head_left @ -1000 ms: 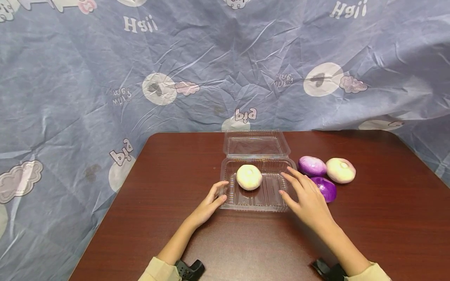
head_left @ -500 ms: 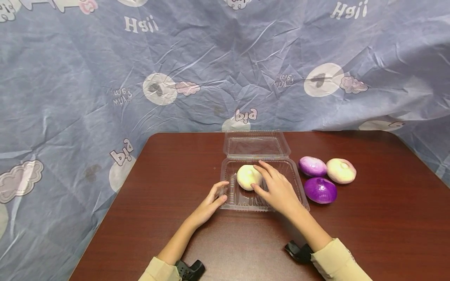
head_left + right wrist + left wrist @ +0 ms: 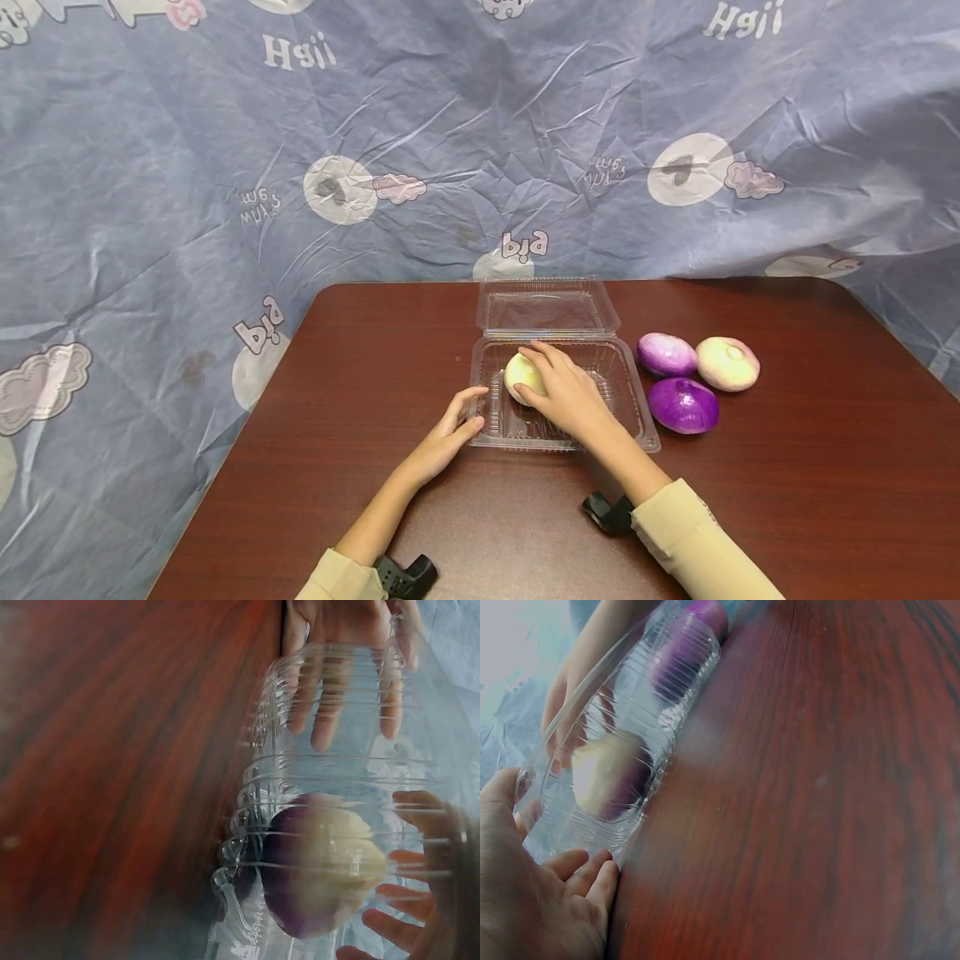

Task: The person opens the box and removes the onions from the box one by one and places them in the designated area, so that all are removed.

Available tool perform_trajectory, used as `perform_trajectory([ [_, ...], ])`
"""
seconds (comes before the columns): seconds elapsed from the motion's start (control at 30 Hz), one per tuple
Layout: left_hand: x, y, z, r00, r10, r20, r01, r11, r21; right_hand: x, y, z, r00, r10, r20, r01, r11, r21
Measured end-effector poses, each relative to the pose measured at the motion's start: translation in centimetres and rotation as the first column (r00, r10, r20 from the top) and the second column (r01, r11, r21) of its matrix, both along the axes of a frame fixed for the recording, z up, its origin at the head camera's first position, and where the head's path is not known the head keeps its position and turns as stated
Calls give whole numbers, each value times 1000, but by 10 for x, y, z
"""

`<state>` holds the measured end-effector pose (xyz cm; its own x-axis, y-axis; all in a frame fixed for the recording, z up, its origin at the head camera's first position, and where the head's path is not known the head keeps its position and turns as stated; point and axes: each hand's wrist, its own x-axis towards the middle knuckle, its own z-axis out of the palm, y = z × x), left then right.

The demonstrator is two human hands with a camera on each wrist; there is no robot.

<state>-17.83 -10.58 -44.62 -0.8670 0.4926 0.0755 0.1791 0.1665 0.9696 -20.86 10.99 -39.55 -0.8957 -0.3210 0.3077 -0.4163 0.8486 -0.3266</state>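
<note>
An onion (image 3: 517, 377), pale on top and purple underneath, sits in the left half of a clear plastic clamshell box (image 3: 637, 400). Over its right side lies my right hand (image 3: 566, 396), thumb on the near side and fingers on the far side, gripping it. The right wrist view shows that onion (image 3: 322, 862) through the clear wall, beside spread fingertips. My left hand (image 3: 444, 437) rests at the box's left wall with thumb and fingers loosely bent. In the left wrist view, the left hand (image 3: 540, 877) touches the rim and outer wall.
Right of the box lie a light purple onion (image 3: 666, 355), a dark purple onion (image 3: 684, 406) and a pale onion (image 3: 727, 364), close together. The box's open lid (image 3: 547, 310) lies flat behind it. Behind the brown table (image 3: 360, 350) hangs a printed cloth (image 3: 450, 125).
My right hand has moved left from the box's right side onto the onion inside. The left hand has stayed at the left wall. The box and onions have kept their places.
</note>
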Motion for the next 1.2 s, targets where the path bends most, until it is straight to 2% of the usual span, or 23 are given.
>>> perform_trajectory([
  [0.2, 9, 1, 21, 1000, -23, 10, 23, 999, -23, -7, -3, -3, 994, -21, 107, 20, 1000, 14],
  [0.37, 10, 2, 23, 1000, -21, 15, 21, 1000, -18, -7, -4, -6, 987, -28, 161, 26, 1000, 17],
  [0.47, 6, 2, 13, 1000, -3, 4, 3, 1000, -6, -7, -5, -5, 986, -33, 166, 31, 999, 14],
  [0.57, 4, 1, 9, 1000, 2, 4, -2, 1000, -8, -6, -6, -4, 984, -39, 173, 36, 999, 20],
  [0.63, 4, 1, 10, 1000, 0, 2, 0, 1000, -12, -6, -6, -4, 984, -41, 172, 38, 999, 23],
  [0.77, 10, 1, 23, 999, -17, 28, 17, 1000, -17, -5, -5, -3, 986, -42, 160, 38, 999, 23],
  [1.03, 10, 2, 23, 1000, -15, 27, 15, 1000, -10, 0, -3, 3, 987, -48, 156, 47, 999, 11],
  [1.2, 10, 1, 23, 999, -15, 29, 16, 1000, -20, 3, -1, 5, 992, -54, 112, 54, 999, 7],
])
